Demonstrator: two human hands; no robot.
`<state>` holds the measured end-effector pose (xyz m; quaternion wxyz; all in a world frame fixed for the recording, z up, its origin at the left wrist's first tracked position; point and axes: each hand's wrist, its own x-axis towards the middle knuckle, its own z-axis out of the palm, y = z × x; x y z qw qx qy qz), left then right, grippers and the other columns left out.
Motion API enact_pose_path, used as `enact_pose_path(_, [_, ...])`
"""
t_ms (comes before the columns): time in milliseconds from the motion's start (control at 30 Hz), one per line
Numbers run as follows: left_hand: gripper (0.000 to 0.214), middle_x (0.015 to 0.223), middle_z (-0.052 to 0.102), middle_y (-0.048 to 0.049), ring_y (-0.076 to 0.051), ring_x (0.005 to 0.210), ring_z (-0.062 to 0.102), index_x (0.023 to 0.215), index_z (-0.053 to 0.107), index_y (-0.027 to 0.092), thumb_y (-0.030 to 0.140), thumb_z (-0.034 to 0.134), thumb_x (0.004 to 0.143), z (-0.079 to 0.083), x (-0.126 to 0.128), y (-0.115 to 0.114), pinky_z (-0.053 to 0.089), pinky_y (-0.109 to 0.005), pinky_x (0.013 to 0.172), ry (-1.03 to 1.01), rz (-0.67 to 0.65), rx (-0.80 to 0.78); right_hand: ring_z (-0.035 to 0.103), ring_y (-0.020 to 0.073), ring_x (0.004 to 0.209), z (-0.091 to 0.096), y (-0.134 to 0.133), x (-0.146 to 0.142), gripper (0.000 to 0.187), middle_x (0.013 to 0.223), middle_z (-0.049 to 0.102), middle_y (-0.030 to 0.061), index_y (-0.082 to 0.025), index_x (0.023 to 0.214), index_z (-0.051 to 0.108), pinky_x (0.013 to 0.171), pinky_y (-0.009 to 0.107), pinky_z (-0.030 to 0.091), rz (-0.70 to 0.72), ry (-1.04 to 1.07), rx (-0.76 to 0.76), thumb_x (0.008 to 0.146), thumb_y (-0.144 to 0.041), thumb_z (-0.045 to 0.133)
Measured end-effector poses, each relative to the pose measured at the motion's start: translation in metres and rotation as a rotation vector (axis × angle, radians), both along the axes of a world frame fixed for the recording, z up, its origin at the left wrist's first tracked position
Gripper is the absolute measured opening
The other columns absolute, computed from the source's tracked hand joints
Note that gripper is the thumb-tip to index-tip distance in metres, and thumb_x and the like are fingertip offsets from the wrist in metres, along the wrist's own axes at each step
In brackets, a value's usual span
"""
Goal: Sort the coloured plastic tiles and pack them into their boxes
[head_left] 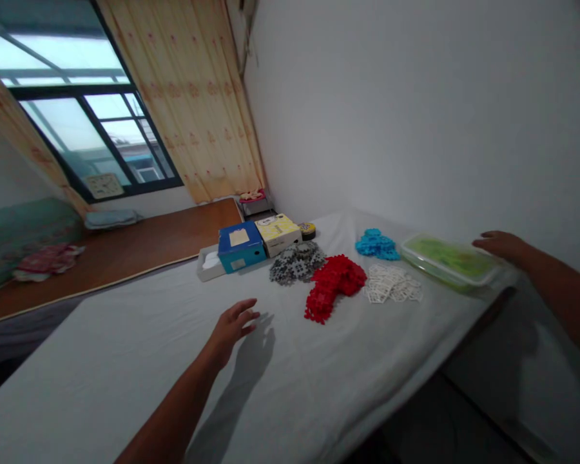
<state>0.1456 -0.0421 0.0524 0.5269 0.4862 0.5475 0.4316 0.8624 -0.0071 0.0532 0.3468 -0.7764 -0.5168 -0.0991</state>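
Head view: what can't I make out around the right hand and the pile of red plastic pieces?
All in the head view:
Right hand: contact with the clear rectangular plastic container, too blurred.
Green contents inside it: separate shapes, too blurred.
Right arm: upper part, cut off by the right edge.
Pile of red plastic pieces: lower ones, covered by those above.

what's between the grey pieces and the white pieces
In the head view, the red pieces lie heaped between the grey pieces and the white pieces.
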Motion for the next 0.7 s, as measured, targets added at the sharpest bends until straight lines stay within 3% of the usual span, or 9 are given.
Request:
enact_pose_path(67, [0.047, 0.125, 0.065, -0.0167, -0.031, 0.112, 0.065, 0.107, 0.070, 0.015, 0.036, 0.080, 0.066, -0.002, 0.004, 0.008, 0.056, -0.036, 0.083, -0.086, 0.037, -0.014, 0.069, 0.0319, 0.082, 0.016, 0.017, -0.023, 0.032, 0.103, 0.069, 0.0296, -0.011, 0.099, 0.071, 0.070, 0.044, 0.051, -0.066, -0.016, -0.066, 0.080, -0.033, 0.060])
enact_pose_path(133, [0.036, 0.128, 0.063, -0.0159, -0.027, 0.107, 0.067, 0.102, 0.070, 0.014, 0.027, 0.076, 0.069, -0.005, 0.010, 0.016, 0.057, -0.030, 0.078, -0.190, 0.065, -0.042, 0.067, 0.0309, 0.100, 0.031, 0.036, -0.063, 0.045, 0.120, 0.066, 0.0235, -0.011, 0.121, 0.063, 0.084, 0.044, 0.051, -0.017, -0.061, -0.119, 0.081, -0.032, 0.058])
enact_pose_path(300, [0.030, 0.130, 0.063, -0.0134, -0.019, 0.098, 0.069, 0.107, 0.069, 0.016, 0.018, 0.069, 0.077, -0.016, 0.017, 0.023, 0.057, -0.020, 0.065, -0.409, 0.016, -0.094, 0.063, 0.0283, 0.111, 0.053, 0.084, -0.184, 0.053, 0.130, 0.062, 0.0156, -0.013, 0.131, 0.055, 0.096, 0.042, 0.049, 0.466, -0.280, -0.276, 0.083, -0.035, 0.056])
enact_pose_path(400, [0.034, 0.126, 0.065, -0.0127, -0.017, 0.092, 0.070, 0.111, 0.068, 0.016, 0.019, 0.072, 0.077, -0.023, 0.012, 0.017, 0.056, -0.017, 0.057, -0.450, -0.045, -0.122, 0.062, 0.0268, 0.114, 0.057, 0.118, -0.238, 0.058, 0.137, 0.057, 0.0161, -0.013, 0.137, 0.051, 0.099, 0.040, 0.047, 0.594, -0.360, -0.339, 0.083, -0.033, 0.058])
enact_pose_path(567, [0.037, 0.119, 0.068, -0.0119, -0.016, 0.086, 0.070, 0.111, 0.069, 0.017, 0.023, 0.076, 0.075, -0.024, 0.008, 0.007, 0.053, -0.014, 0.048, -0.488, -0.121, -0.170, 0.051, 0.0278, 0.130, 0.058, 0.182, -0.298, 0.064, 0.144, 0.050, 0.0194, -0.006, 0.140, 0.047, 0.110, 0.038, 0.037, 0.604, -0.502, -0.434, 0.082, -0.029, 0.061])
enact_pose_path(700, [0.037, 0.113, 0.070, -0.0117, -0.016, 0.083, 0.069, 0.110, 0.070, 0.016, 0.027, 0.077, 0.075, -0.024, 0.008, 0.005, 0.050, -0.013, 0.044, -0.508, -0.148, -0.186, 0.051, 0.0281, 0.129, 0.063, 0.230, -0.311, 0.063, 0.142, 0.053, 0.0158, -0.011, 0.139, 0.049, 0.109, 0.040, 0.039, 0.536, -0.534, -0.450, 0.080, -0.028, 0.062])
